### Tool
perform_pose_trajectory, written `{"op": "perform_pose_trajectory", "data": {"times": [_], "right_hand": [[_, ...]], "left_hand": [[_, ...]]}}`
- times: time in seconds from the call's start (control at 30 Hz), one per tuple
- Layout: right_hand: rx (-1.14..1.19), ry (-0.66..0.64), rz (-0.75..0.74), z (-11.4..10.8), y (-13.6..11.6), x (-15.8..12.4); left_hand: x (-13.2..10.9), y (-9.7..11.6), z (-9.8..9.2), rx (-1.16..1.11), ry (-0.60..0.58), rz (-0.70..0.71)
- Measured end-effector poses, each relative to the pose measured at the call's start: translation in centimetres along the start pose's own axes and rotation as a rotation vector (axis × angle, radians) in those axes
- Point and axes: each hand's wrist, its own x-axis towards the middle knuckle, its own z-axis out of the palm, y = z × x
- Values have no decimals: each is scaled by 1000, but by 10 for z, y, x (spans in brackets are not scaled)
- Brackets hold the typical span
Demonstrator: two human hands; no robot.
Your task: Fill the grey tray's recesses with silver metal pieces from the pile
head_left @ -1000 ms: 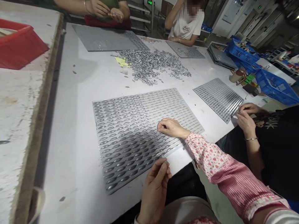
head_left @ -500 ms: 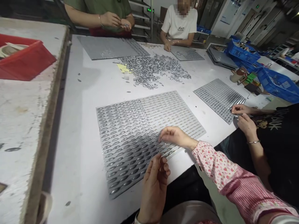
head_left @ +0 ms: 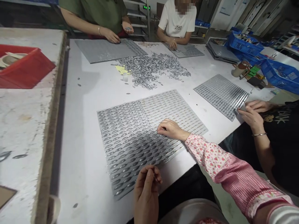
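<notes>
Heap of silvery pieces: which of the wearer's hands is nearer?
Right. Right hand is over the nearest panel, short of the heap; left hand is farther back, by the panel's near edge.

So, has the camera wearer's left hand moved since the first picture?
Yes: judged against the patterned sheet, the left hand has moved leftward along its near edge, toward the lower left corner.

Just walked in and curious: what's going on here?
A person in a pink sleeve has their right hand over the middle of a grey board, fingers curled. Their left hand is by its near edge; whether either hand holds a piece is hidden. Rows of small oval pieces cover the board's left side, and a loose pile lies beyond it. To the right, a co-worker's hands are at another board. Across the table, two more people have hands at their own boards.
</notes>
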Motion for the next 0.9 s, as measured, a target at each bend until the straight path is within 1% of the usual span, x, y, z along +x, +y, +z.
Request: {"op": "perform_pose_trajectory", "data": {"times": [0.1, 0.17, 0.2, 0.27, 0.33, 0.37, 0.47, 0.5, 0.57, 0.63, 0.7, 0.8, 0.9], "right_hand": [[-19, 29, -31, 3, 1, 2], [32, 82, -22, 2, 0, 0], [73, 130, -9, 1, 0, -2], [147, 238, 13, -4, -2, -11], [160, 302, -1, -11, -2, -26], [142, 301, -25, -14, -2, -36], [43, 257, -81, -20, -2, -67], [5, 242, -84, -20, -3, -76], [-68, 207, -85, -20, -6, -93], [-136, 166, -101, -17, -11, -105], [-187, 134, -119, -13, -15, -112], [-229, 124, -105, -7, -16, -119], [-248, 138, -80, -1, -12, -124]], "left_hand": [[-2, 1, 3, 29, -19, 5], [-3, 5, 4, 92, -24, 38], [-4, 7, 5, 162, -20, 70], [-5, 13, 4, 393, -20, 170], [-2, 18, 3, 689, -65, 332], [1, 18, 2, 827, -108, 438], [14, 14, 1, 1221, -271, 777], [19, 12, 3, 1350, -298, 868], [29, 6, 8, 1584, -317, 981], [37, 1, 16, 1753, -327, 1032], [43, -1, 25, 1870, -352, 1062], [50, -3, 35, 1986, -361, 1074], [55, -4, 37, 2052, -373, 1064]]}}
